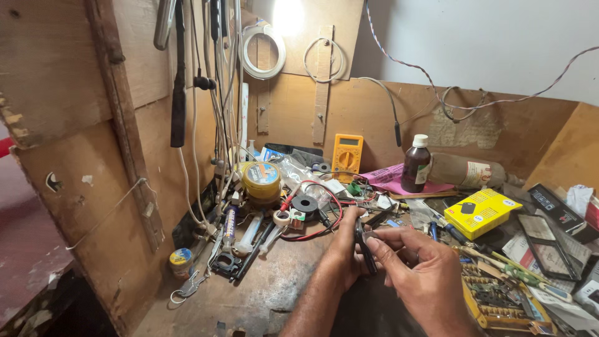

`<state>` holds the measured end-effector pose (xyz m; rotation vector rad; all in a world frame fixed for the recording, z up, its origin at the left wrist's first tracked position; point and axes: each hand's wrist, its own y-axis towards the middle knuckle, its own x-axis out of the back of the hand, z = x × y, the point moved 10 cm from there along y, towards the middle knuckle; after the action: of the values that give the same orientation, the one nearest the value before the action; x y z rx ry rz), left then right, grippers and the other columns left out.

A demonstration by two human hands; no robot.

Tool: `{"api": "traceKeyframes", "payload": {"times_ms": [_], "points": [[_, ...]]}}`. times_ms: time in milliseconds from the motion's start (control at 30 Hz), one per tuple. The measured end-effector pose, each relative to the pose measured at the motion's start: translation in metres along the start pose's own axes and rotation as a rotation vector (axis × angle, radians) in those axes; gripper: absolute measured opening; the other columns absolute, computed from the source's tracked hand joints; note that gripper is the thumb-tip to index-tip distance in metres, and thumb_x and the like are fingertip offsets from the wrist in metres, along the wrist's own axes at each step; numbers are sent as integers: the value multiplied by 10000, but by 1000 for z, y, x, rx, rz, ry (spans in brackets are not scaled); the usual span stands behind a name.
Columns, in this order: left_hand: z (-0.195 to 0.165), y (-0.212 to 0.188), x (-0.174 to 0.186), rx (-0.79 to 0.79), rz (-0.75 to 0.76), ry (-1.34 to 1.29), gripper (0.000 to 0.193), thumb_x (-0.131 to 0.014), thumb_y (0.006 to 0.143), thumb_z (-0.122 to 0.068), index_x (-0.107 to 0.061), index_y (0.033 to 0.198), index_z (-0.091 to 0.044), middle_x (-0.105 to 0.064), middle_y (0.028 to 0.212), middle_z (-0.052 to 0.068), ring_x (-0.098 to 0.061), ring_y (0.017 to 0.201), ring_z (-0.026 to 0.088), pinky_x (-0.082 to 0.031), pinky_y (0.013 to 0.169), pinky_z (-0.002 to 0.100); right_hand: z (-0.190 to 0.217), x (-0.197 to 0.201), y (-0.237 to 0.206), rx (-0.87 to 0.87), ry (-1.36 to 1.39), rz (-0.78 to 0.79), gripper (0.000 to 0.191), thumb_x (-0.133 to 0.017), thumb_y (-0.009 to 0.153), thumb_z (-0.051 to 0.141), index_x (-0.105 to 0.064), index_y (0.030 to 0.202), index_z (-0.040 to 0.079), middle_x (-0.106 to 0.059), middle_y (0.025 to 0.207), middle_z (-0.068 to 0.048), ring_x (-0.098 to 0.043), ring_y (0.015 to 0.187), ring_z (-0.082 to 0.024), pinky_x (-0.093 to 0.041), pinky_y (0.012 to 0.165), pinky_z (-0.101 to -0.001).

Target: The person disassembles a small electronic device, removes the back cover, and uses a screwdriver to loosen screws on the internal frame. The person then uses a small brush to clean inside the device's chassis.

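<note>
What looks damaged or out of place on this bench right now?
The wooden side panel at far left has a chipped, splintered edge. A large brown bottle lies on its side against the back wall, behind the upright small brown bottle. Both hands, left and right, grip a thin dark tool; nothing looks spilled.

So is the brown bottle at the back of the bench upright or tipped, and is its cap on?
Upright and capped: the brown bottle stands on its base on the pink sheet, white cap on top.

Worn wooden workbench [262,293], cluttered with yellow multimeter [347,156], brown bottle [415,165], yellow box [482,212], tape rolls [262,181], syringes [248,234]
</note>
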<state>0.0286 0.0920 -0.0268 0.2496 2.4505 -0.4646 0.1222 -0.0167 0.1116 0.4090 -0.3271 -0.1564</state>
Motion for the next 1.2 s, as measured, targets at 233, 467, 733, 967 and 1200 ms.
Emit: {"api": "traceKeyframes", "payload": {"times_ms": [233,467,733,967,1200], "points": [[-7,-9,-7,-97,-29,38,625,-576,813,-613,-615,1122,-71,-660,939,93,-658,738,215,-546,592,376,-3,2,-3,-64,11,17,133,-797,829,138,-817,911,36,-696,592,-36,-532,423,-88,-380,384,-263],[-18,-12,2,-284,-96,71,556,-578,821,-548,-689,1048,-53,-629,861,55,-595,774,203,-484,680,365,4,-2,-7,40,32,35,108,-807,843,101,-803,919,25,-733,654,-36,-598,520,-65,-440,445,-249],[-38,-14,9,-588,-234,329,629,-503,872,-541,-710,1079,16,-699,936,149,-616,871,256,-482,811,374,59,0,-58,768,-506,-197,181,-786,808,77,-738,980,45,-733,846,-88,-723,718,-232,-549,635,-346],[-46,-37,2,-694,-435,593,701,-544,965,-560,-526,1420,-28,-609,1288,209,-594,1179,331,-435,1001,426,34,18,-67,792,-584,-290,205,-805,791,69,-740,984,50,-730,843,-79,-735,712,-232,-563,660,-340],[-27,-49,-16,-369,-154,2,757,-644,852,-388,-294,1507,-240,-614,1206,103,-684,828,250,-622,544,370,-23,44,-52,372,-308,-290,164,-817,792,112,-786,949,77,-788,795,-13,-765,696,-98,-579,633,-258]]}}
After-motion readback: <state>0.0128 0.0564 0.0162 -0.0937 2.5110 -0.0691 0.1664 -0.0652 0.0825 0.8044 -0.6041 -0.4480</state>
